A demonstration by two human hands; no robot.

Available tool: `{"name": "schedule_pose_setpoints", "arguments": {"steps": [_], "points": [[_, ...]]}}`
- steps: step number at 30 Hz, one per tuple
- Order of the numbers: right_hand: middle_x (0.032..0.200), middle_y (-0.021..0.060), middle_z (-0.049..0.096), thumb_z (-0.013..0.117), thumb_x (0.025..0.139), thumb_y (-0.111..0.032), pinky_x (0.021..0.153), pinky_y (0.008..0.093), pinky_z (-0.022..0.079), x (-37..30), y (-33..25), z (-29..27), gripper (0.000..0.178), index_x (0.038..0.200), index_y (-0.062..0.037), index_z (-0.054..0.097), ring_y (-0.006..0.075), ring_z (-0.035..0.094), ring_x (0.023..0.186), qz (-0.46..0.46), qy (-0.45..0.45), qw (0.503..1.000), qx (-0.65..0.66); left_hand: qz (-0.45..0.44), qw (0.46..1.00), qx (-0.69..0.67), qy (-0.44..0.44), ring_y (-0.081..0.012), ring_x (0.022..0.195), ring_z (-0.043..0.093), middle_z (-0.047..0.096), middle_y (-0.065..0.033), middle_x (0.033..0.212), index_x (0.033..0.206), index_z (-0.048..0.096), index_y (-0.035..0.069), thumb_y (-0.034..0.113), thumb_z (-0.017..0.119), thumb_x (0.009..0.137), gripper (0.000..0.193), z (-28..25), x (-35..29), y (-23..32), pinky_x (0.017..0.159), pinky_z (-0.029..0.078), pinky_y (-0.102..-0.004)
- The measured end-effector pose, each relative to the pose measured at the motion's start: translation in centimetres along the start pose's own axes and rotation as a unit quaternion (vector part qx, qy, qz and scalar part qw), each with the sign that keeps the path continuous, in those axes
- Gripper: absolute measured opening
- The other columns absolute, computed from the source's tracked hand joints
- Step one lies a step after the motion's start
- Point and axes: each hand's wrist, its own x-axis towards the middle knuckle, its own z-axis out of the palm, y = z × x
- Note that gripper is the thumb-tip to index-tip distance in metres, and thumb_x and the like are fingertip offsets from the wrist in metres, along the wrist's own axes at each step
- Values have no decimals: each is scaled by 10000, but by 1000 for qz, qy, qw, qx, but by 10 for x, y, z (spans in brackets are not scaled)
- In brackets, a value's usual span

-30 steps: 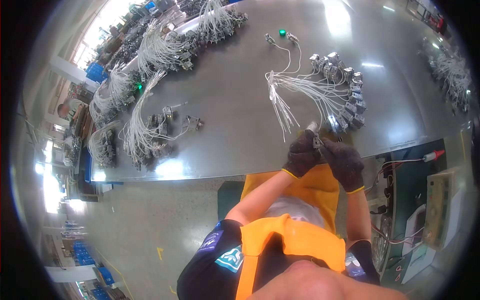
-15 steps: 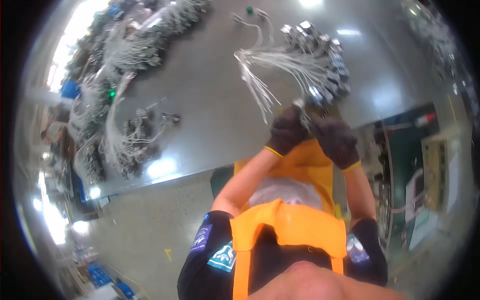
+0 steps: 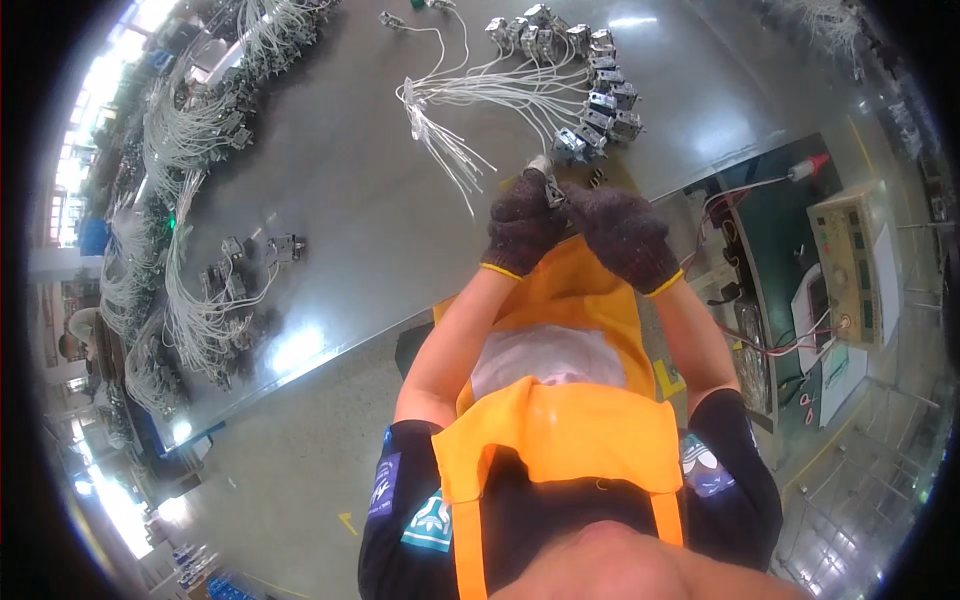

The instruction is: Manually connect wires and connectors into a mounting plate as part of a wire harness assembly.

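Note:
A small metal-cased part [image 3: 553, 188] with a white wire lead is pinched in my left hand [image 3: 522, 228], near the table's front edge. Beside it my right hand [image 3: 622, 235] is closed, its fingertips meeting at the part; what they grip is hidden. Both hands wear dark knit gloves with yellow cuffs. Just beyond them, a bundle of white wires [image 3: 500, 88] fans out to a curved row of metal-cased parts [image 3: 603, 100]. Small dark coils [image 3: 598, 178] lie by my right fingers.
Heaps of similar wired parts [image 3: 195, 125] line the table's left side, with a smaller cluster [image 3: 228, 280] nearer me. On the right, a green surface bears a beige instrument box [image 3: 848, 265] with cables and a red-tipped probe [image 3: 808, 168]. The grey metal table [image 3: 340, 200] spans the middle.
The view has swung, so the table things sit further left and higher in the picture. My hands stay together at the metal part, with little visible change in grip.

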Motion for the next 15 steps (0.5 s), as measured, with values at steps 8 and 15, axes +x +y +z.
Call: {"name": "schedule_pose_setpoints", "arguments": {"steps": [8, 15], "points": [[742, 173, 653, 577, 802, -147, 630, 474, 535, 6, -13, 3, 118, 837, -74, 663, 355, 663, 727, 23, -61, 993, -95, 72, 994, 86, 3, -385, 738, 645, 636, -216, 775, 998, 567, -33, 222, 617, 843, 303, -1, 8, 18, 662, 501, -460], [762, 196, 663, 555, 802, -135, 626, 466, 546, 3, -5, 0, 149, 808, -47, 675, 365, 669, 716, 83, -57, 992, -77, 51, 995, 49, -66, -408, 738, 640, 640, -208, 772, 1035, 559, -10, 255, 669, 810, 364, -5, 19, 34, 664, 501, -472]]}}
